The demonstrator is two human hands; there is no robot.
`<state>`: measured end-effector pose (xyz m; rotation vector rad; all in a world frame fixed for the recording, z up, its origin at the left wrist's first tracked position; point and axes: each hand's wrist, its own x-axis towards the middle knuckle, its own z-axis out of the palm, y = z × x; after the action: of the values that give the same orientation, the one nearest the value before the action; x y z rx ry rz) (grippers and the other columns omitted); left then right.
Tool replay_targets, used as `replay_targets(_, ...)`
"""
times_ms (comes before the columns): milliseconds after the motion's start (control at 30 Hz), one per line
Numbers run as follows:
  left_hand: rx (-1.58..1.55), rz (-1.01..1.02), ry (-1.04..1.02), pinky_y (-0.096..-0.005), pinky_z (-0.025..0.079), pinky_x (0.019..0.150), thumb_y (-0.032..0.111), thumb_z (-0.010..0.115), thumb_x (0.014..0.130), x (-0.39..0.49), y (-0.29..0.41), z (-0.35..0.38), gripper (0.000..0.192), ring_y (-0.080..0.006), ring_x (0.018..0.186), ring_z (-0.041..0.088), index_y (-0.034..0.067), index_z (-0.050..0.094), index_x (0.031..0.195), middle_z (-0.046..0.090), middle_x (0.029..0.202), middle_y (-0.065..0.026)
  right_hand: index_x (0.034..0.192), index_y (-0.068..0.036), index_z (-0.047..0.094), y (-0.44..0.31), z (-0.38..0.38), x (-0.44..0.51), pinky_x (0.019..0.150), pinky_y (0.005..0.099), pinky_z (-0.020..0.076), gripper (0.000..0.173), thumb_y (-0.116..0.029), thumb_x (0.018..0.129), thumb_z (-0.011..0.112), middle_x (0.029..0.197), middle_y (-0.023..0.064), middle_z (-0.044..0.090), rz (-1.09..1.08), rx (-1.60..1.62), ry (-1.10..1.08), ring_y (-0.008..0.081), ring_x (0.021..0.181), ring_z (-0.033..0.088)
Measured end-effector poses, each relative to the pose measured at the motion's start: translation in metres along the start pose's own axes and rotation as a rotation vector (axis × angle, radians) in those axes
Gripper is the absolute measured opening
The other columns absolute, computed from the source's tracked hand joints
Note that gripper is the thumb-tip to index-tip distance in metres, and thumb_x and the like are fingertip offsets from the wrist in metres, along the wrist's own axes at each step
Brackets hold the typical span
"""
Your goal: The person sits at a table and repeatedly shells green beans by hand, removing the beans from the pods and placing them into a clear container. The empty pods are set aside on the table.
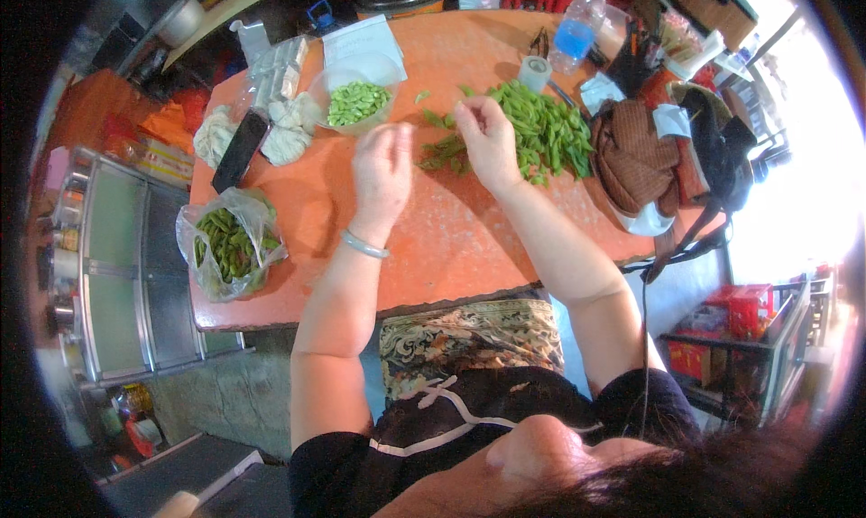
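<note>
Above the orange tabletop [433, 240], my left hand [383, 173] has its fingers curled together, just below a clear plastic bowl [392, 78] of shelled green beans [357, 103]. Whether it holds anything is hidden. My right hand [487, 139] is bent with thumb and fingertips close together, at the left side of a heap of green bean pods [548, 129]; I cannot tell if a pod is between them. Smaller pods [446, 154] lie between the two hands. A clear plastic bag [233, 247] with darker pods stands at the table's left front.
A black phone [241, 151] leans by crumpled cloths [289, 131] on the left. Behind the bowl lies paper [365, 41]. A tape roll [534, 73] and a plastic bottle [578, 27] stand behind the heap; a brown cloth item [636, 152] is at right.
</note>
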<state>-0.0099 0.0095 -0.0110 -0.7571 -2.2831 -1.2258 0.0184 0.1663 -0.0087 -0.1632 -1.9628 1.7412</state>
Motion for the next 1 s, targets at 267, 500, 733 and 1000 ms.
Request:
replay_targets(267, 0.092, -0.194, -0.062, -0.0372, 0.047, 0.066, 0.019, 0.057, 0.088, 0.011, -0.032, -0.033, 0.022, -0.0276, 0.069, 0.062, 0.000, 0.065, 0.090, 0.064, 0.075, -0.0162, 0.110, 0.005, 0.057, -0.027, 0.042, 0.022, 0.074, 0.0284, 0.0495, 0.026, -0.012, 0.091, 0.056, 0.092, 0.0122, 0.065, -0.275, -0.221, -0.141, 0.0173, 0.084, 0.063)
replay_targets(500, 0.198, -0.363, -0.447, -0.0380, 0.048, 0.067, 0.015, 0.064, 0.078, 0.015, -0.033, -0.044, 0.015, -0.0307, 0.075, 0.062, 0.001, 0.066, 0.083, 0.065, 0.080, -0.0168, 0.110, 0.002, 0.061, -0.032, 0.062, 0.046, 0.076, 0.0283, 0.0488, 0.029, -0.018, 0.089, 0.059, 0.096, 0.0137, 0.067, -0.298, -0.212, -0.275, 0.0174, 0.085, 0.062)
replay_targets(733, 0.096, -0.083, -0.793, -0.0361, 0.047, 0.063, 0.015, 0.074, 0.068, 0.007, -0.044, -0.068, 0.022, -0.0269, 0.074, 0.062, 0.000, 0.063, 0.078, 0.064, 0.078, -0.0139, 0.088, 0.001, 0.063, -0.025, 0.027, 0.022, 0.066, 0.0348, 0.0489, 0.019, -0.017, 0.084, 0.061, 0.080, 0.0198, 0.064, -0.156, -0.236, -0.277, 0.0269, 0.072, 0.063)
replay_targets(1000, -0.178, -0.258, -0.666, -0.0309, 0.048, 0.066, 0.005, 0.071, 0.072, 0.009, -0.022, -0.059, 0.020, -0.0211, 0.072, 0.061, -0.002, 0.056, 0.083, 0.062, 0.077, -0.0137, 0.092, 0.002, 0.063, -0.016, -0.004, -0.017, 0.067, 0.0320, 0.0478, 0.023, -0.020, 0.086, 0.063, 0.080, 0.0139, 0.063, -0.103, -0.260, -0.485, 0.0180, 0.070, 0.058)
